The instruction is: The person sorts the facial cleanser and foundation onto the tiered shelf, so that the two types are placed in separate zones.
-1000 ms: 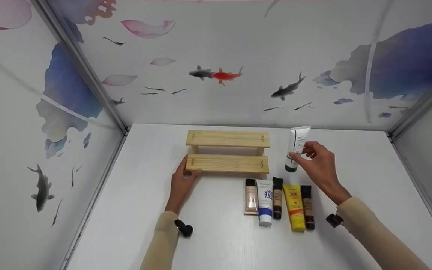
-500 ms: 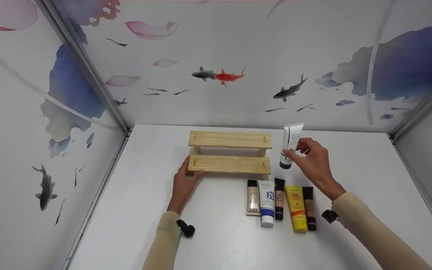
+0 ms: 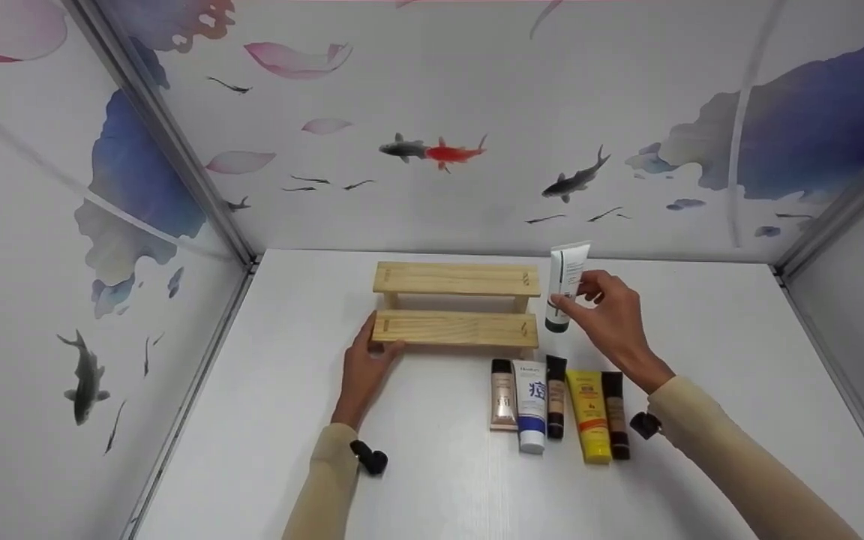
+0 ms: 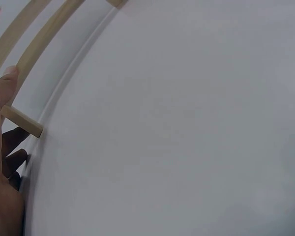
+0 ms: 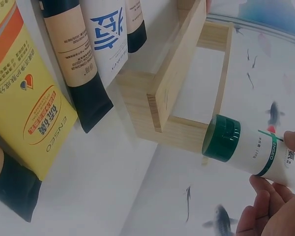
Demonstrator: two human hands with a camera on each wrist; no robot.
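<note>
My right hand (image 3: 616, 311) pinches a white squeeze tube (image 3: 568, 274) between thumb and fingers, its dark green cap (image 5: 222, 138) pointing down. The tube is off the table, just right of a two-tier wooden rack (image 3: 454, 328). At the rack's left end my left hand (image 3: 364, 371) grips the lower tier; in the left wrist view the thumb (image 4: 5, 86) lies on the board and the fingers are round the end leg (image 4: 22, 121). Part of those fingers is hidden by the wood.
In front of the rack's right end lie several tubes: a beige BB tube (image 3: 502, 397), a white-and-blue tube (image 3: 530, 409), a slim black-ended tube (image 3: 556, 397), a yellow tube (image 3: 589, 416) and a dark-ended tube (image 3: 616, 416). Patterned wall panels (image 3: 477, 202) enclose the white table (image 3: 432, 480).
My right hand has carried the white tube leftward and slightly away from me, closer to the rack. The left hand has stayed on the rack, and the other tubes have not moved.
</note>
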